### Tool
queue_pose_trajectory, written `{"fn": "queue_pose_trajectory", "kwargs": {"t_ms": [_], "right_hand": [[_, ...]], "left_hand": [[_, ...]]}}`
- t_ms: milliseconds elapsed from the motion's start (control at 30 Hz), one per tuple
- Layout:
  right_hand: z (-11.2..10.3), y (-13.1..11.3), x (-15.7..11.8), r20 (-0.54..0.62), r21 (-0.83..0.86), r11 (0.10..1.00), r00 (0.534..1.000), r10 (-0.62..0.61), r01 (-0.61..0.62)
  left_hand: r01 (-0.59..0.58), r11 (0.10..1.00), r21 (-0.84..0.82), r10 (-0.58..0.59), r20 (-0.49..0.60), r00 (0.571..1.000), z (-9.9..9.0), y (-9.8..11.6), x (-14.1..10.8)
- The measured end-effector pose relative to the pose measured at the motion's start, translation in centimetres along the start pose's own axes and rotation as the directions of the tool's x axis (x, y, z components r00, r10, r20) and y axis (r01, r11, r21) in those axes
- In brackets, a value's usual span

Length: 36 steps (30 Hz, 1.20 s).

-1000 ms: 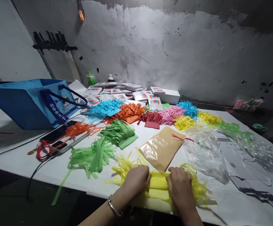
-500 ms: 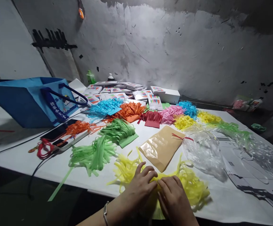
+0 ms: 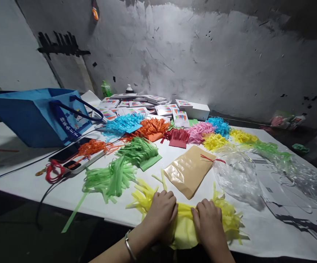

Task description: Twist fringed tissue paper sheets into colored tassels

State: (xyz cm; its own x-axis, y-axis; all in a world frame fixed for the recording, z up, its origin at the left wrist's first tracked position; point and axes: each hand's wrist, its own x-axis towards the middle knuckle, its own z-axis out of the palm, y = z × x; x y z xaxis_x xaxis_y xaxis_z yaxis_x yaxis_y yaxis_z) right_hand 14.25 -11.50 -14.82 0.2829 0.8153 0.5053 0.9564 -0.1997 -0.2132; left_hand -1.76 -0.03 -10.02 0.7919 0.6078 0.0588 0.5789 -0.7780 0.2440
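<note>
A yellow tissue-paper tassel (image 3: 186,230) lies at the table's front edge, its uncut middle stretched between my hands and its fringed strips spreading out to both sides. My left hand (image 3: 162,212) grips the band at the left, and a bracelet circles that wrist. My right hand (image 3: 208,219) holds the same band at the right, thumb and fingers pinched on it. Just beyond the hands is a kraft paper pouch (image 3: 189,171) with a shiny front and a red twist tie (image 3: 212,158) on it. Light green tassel strips (image 3: 110,179) lie left of the yellow paper.
Blue, orange, red, pink and yellow fringed bundles (image 3: 154,128) line the middle of the table. Behind them are stacked printed boxes (image 3: 136,104). A blue bag (image 3: 32,117), a phone (image 3: 69,150) and cables stand left; clear plastic bags (image 3: 237,175) lie right.
My hands have moved apart from each other along the yellow paper. The middle of the tassel now shows between them, pulled straight. My left fingers have curled in.
</note>
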Motion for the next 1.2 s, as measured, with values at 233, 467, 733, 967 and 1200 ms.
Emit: {"fn": "queue_pose_trajectory", "kwargs": {"t_ms": [233, 467, 733, 967, 1200], "right_hand": [[-1.3, -1.4, 0.4, -0.063, 0.219, 0.953, 0.978, -0.199, 0.209], [-1.0, -1.0, 0.2, -0.079, 0.220, 0.956, 0.980, -0.183, 0.196], [-0.8, -1.9, 0.4, -0.152, 0.224, 0.944, 0.966, -0.211, 0.242], [-1.1, -1.0, -0.9, -0.174, 0.191, 0.922, 0.936, -0.307, 0.338], [-1.7, -0.1, -1.9, 0.031, 0.292, 0.951, 0.993, -0.110, 0.096]], "left_hand": [[-0.021, 1.000, -0.003, 0.021, 0.024, 0.999, -0.5, -0.6, 1.6], [-0.010, 0.999, -0.034, 0.008, -0.065, 0.998, -0.3, -1.0, 0.7], [-0.409, 0.904, 0.128, 0.427, -0.340, 0.838, 0.8, -1.3, -0.7], [-0.487, 0.866, 0.112, 0.498, -0.268, 0.825, 1.3, -2.6, -2.0], [-0.143, 0.985, -0.095, 0.136, -0.077, 0.988, 0.9, -1.2, -2.8]]}}
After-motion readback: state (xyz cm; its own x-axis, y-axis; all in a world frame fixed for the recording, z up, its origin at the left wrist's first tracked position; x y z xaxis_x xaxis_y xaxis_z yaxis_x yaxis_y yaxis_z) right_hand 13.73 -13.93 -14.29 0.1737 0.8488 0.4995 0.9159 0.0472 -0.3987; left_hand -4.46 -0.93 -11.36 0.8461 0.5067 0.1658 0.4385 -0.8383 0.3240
